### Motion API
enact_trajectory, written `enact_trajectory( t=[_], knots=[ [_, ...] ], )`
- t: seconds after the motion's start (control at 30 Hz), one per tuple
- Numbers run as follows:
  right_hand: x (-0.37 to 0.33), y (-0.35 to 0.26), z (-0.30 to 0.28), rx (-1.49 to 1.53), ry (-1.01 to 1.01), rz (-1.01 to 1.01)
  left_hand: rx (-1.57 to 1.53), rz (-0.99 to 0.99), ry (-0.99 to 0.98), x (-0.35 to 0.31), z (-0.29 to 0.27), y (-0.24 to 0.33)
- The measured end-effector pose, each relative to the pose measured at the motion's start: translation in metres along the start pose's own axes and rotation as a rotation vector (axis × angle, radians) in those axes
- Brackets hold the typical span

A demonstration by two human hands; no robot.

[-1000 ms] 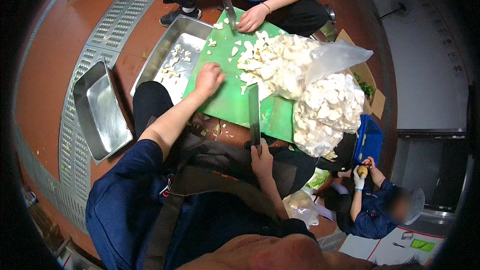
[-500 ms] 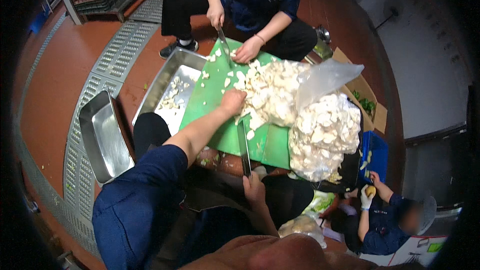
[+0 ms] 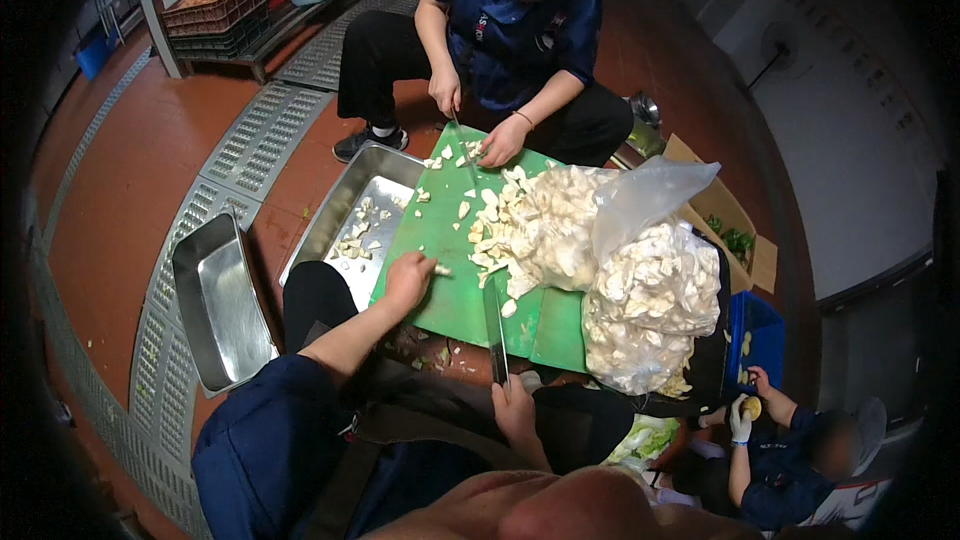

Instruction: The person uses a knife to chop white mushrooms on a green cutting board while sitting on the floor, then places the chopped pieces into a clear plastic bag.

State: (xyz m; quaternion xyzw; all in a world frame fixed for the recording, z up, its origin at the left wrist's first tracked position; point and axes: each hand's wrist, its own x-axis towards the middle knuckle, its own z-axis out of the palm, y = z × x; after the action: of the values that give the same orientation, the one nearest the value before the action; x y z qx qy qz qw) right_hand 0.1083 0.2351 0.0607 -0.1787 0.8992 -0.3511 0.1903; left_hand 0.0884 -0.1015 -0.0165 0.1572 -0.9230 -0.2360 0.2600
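My left hand (image 3: 408, 282) is over the left part of the green cutting board (image 3: 450, 305), its fingers closed on a pale cream food piece (image 3: 441, 269). At the board's near edge, my right hand (image 3: 514, 406) grips a long kitchen knife (image 3: 495, 325), its blade pointing away from me over the board. Just beyond the blade lies a heap of pale food pieces (image 3: 503, 230), spilling from a clear plastic bag (image 3: 575, 230). A second full bag (image 3: 650, 305) sits to the right. I cannot tell which food these pieces are.
Across the board, a co-worker (image 3: 520, 40) cuts pieces with another knife. A metal pan (image 3: 345, 200) with some pieces stands left of the board, beside an empty deep metal pan (image 3: 225, 305). At the lower right, another person (image 3: 790, 450) works by a blue bin (image 3: 753, 335).
My left hand has moved from the heap leftward and nearer to me, with a pale piece in its fingers. The right hand still holds the knife. The whole view has tilted up slightly.
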Motion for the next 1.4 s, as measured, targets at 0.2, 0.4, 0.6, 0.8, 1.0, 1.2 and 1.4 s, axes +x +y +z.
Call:
enact_trajectory(
  t=[0.2, 0.4, 0.6, 0.8, 1.0, 1.2, 1.4],
  knots=[
    [0.000, 0.002, 0.001, -0.064, 0.024, 0.002, 0.064, 0.081, -0.084, -0.021, -0.009, 0.024],
    [0.000, 0.002, 0.006, -0.072, 0.013, -0.006, -0.023, 0.050, 0.003, -0.028, 0.001, 0.011],
    [0.002, -0.012, 0.009, -0.067, 0.040, -0.147, -0.078, -0.069, 0.013, -0.039, 0.003, -0.004],
    [0.006, -0.050, 0.000, -0.059, 0.022, -0.169, -0.176, -0.137, -0.006, -0.037, 0.008, -0.003],
    [0.015, -0.054, 0.011, -0.175, -0.041, -0.256, -0.156, -0.157, -0.022, -0.037, 0.006, -0.003],
    [0.031, -0.043, 0.029, -0.228, -0.094, -0.242, -0.161, -0.166, -0.037, -0.037, 0.004, -0.003],
    [0.052, -0.032, 0.051, -0.260, -0.098, -0.210, -0.160, -0.147, -0.046, -0.033, 0.006, -0.003]
  ],
)
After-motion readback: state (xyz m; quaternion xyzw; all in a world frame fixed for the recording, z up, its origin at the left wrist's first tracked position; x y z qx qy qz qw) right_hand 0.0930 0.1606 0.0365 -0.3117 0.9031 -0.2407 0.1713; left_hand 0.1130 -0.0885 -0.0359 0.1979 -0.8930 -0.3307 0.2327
